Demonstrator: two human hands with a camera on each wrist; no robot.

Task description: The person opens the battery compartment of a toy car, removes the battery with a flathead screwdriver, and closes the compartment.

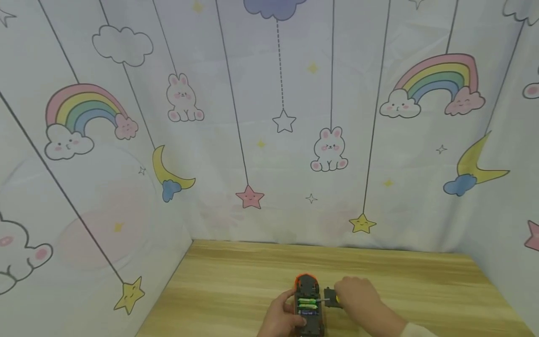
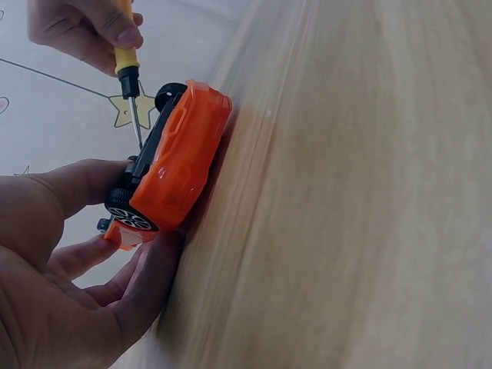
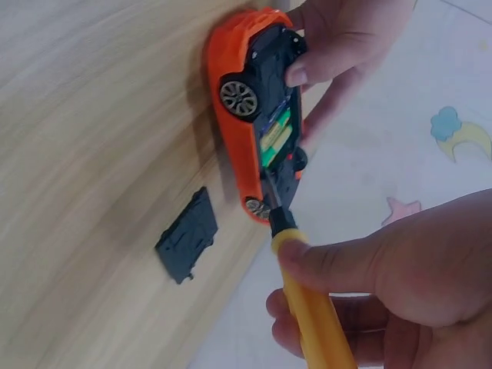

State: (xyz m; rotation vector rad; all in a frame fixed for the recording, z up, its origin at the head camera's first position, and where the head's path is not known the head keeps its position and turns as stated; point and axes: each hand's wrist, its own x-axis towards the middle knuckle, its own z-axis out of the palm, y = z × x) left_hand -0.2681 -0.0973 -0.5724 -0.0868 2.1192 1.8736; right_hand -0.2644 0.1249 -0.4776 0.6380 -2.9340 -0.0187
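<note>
An orange toy car (image 2: 181, 154) lies upside down on the table, its black underside up. Its battery compartment is uncovered and holds several batteries (image 3: 277, 138), green ones and a dark blue one. My left hand (image 1: 279, 318) grips the car at one end, thumb on the underside. My right hand (image 3: 384, 284) holds a screwdriver (image 3: 311, 315) by its yellow handle. The screwdriver's metal shaft (image 2: 135, 119) reaches to the edge of the battery compartment; whether the tip touches a battery is hard to tell. Beside the car lies a black battery cover (image 3: 188, 234), partly behind my right hand in the head view.
The wood-grain table (image 1: 227, 271) is bordered at the back and sides by a white cloth backdrop (image 1: 286, 164) printed with rainbows, rabbits, stars and moons.
</note>
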